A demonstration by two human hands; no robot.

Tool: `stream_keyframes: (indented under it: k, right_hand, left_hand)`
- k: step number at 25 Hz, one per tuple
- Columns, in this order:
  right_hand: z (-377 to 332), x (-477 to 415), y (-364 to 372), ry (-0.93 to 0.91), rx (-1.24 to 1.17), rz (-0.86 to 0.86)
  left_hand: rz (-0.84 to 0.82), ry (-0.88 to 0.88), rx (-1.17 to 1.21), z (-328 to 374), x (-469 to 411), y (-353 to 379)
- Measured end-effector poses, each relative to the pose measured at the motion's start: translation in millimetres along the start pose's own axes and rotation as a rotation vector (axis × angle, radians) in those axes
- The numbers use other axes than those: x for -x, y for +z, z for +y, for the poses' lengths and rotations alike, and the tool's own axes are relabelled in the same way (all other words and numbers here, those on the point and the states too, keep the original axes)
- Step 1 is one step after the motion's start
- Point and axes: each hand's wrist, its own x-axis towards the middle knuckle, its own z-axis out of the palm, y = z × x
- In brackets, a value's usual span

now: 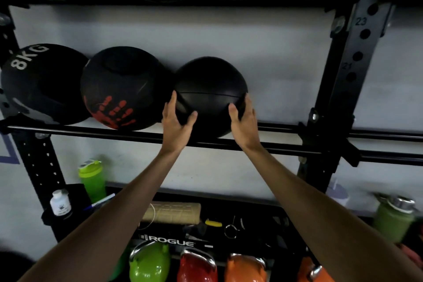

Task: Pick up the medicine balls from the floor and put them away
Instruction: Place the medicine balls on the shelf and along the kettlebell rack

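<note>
Cupping the black medicine ball [210, 82] from both sides, left hand [177, 121] and right hand [243, 121] spread wide round its lower half. It looks seated on the rack rail [286, 146] just above the wrists. Left of the grip, the handprint ball [123, 84] and 8KG ball [39, 82] sit racked. Floor unseen, so the remainder is unknown.

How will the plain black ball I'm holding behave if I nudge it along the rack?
Probably heavy: the plain black ball takes the left hand and the right hand. Round, on thin rails, it could roll rightward; the handprint ball touching it likely blocks leftward.
</note>
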Motion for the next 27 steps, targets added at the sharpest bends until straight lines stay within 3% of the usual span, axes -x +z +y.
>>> stream_keyframes:
  k: [4,9,17,21,27]
  right_hand:
    - [-4.9,29.4,-36.0,0.023,0.082,-0.050]
    - [3.7,75.3,-129.3,0.002,0.277,-0.092]
    - [75.7,207.5,-330.0,0.204,0.646,-0.211]
    - [135.2,308.6,-422.5,0.399,0.770,-0.221]
    - [207.0,431.4,-488.2,0.771,0.745,-0.242]
  left_hand:
    - [0.163,-0.005,-0.099,38.2,35.1,15.7]
    - [0.033,0.114,-0.212,87.5,103.3,78.3]
    - [-0.589,0.215,-0.445,142.9,287.6,236.9]
    - [-1.025,0.348,-0.607,129.2,397.3,309.6]
    - [-1.545,0.228,-0.742,72.5,532.4,382.0]
